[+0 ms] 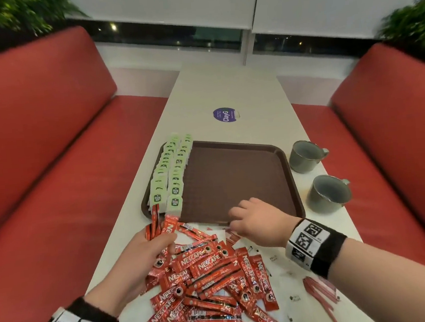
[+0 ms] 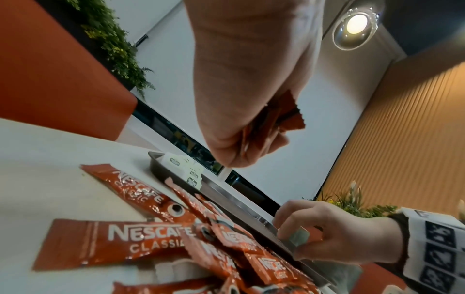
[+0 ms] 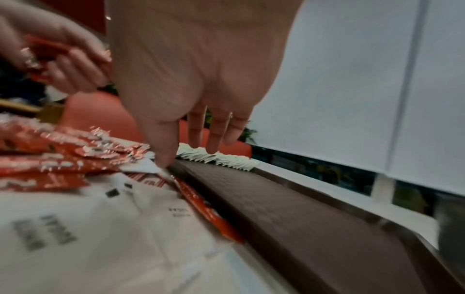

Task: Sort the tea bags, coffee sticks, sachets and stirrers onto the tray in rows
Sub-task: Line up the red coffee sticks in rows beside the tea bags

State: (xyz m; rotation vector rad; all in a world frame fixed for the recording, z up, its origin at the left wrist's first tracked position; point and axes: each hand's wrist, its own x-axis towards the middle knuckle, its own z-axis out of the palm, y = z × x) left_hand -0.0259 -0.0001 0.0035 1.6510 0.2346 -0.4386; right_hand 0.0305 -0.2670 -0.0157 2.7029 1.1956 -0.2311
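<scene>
A brown tray (image 1: 233, 179) carries two rows of green tea bags (image 1: 171, 174) along its left side. In front of it lies a heap of red coffee sticks (image 1: 211, 276) over white sachets (image 1: 279, 260). My left hand (image 1: 152, 245) is raised over the heap's left edge and grips a bundle of coffee sticks (image 1: 158, 224). The same bundle (image 2: 289, 117) shows in the left wrist view. My right hand (image 1: 237, 220) hovers at the tray's near rim. Its fingers hang straight over the tray and its thumb (image 3: 163, 159) touches the end of a red stick (image 3: 206, 210) and a sachet corner.
Two grey metal mugs (image 1: 306, 155) (image 1: 327, 193) stand right of the tray. Thin red stirrers (image 1: 320, 292) lie at the near right of the table. A purple sticker (image 1: 225, 114) sits beyond the tray. Red bench seats flank the narrow white table.
</scene>
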